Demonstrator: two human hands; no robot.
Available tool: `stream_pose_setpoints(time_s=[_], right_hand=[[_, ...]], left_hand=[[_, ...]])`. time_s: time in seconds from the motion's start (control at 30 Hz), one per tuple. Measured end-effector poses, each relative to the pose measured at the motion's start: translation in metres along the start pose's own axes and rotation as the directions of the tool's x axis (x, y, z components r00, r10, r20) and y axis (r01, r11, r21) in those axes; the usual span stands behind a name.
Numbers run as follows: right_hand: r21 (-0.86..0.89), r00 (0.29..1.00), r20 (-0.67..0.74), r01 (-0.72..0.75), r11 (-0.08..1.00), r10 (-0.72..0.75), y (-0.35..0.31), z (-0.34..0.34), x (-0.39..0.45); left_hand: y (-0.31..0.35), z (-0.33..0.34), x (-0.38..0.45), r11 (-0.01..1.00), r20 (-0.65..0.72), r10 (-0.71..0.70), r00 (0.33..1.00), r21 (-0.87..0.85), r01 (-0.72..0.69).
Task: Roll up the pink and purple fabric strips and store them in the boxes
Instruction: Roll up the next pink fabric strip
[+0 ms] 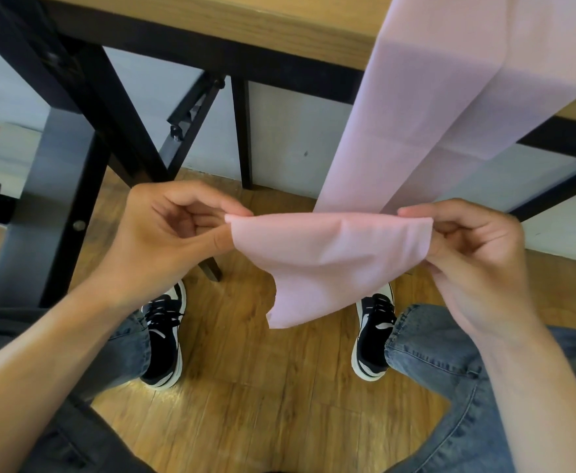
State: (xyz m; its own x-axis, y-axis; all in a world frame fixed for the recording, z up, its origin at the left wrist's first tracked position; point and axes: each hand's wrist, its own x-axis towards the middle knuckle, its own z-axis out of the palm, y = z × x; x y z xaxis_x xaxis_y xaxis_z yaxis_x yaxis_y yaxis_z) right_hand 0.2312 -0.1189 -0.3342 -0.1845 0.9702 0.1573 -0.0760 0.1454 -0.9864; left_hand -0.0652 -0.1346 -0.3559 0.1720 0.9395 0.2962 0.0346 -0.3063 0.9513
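Fabric strips: one pink strip (416, 138) in view; it hangs down from the table edge at the far right and its lower end is folded over toward the person.
Folded end (330, 261): stretched flat between the two hands, its loose corner drooping down between the shoes.
Left hand (177, 230): fingers curled, thumb and forefinger pinching the left corner of the folded end.
Right hand (470, 247): fingers curled, pinching the right corner of the same end; the edge of this hand is blurred, so the exact finger contact is probably thumb against forefinger.
Table (245, 25): one, wooden top with a black frame, across the far side.
Table legs (58, 186): several black legs and braces at the far left and middle.
Shoes: two, black and white, one at the left (163, 339) and one at the right (371, 336), flat on the floor.
Floor (262, 387): wooden boards under the feet.
Jeans (440, 353): blue, on both knees at the near left and near right.
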Motion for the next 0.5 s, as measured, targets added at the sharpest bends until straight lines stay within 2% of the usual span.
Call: stream_pose_setpoints(time_s=[0.1,0.17,0.27,0.37,0.5], right_hand=[[-0.185,0.996,0.007,0.089,0.979,-0.09,-0.0005,0.0,-0.0002],[-0.232,0.996,0.027,0.094,0.968,-0.09,0.0017,-0.0003,-0.0007],[-0.134,1.0,-0.001,0.002,0.991,-0.002,0.0051,-0.0008,-0.0009],[-0.012,0.999,-0.012,-0.051,0.999,0.051,0.0062,0.0002,-0.0003],[0.164,0.989,0.06,-0.141,0.976,0.133,0.0072,0.0006,0.0013]], left_hand=[[0.0007,0.0014,-0.0003,0.998,0.006,0.026,1.0,0.061,-0.026],[-0.0008,0.002,-0.0015,0.997,-0.002,0.029,1.0,0.076,-0.029],[-0.0027,0.002,-0.0016,1.0,0.011,0.015,1.0,0.01,-0.015],[-0.0046,-0.0003,-0.0008,0.996,0.093,-0.005,0.996,-0.091,0.014],[-0.0043,-0.0016,-0.0012,0.952,0.152,-0.103,0.983,-0.272,0.142]])
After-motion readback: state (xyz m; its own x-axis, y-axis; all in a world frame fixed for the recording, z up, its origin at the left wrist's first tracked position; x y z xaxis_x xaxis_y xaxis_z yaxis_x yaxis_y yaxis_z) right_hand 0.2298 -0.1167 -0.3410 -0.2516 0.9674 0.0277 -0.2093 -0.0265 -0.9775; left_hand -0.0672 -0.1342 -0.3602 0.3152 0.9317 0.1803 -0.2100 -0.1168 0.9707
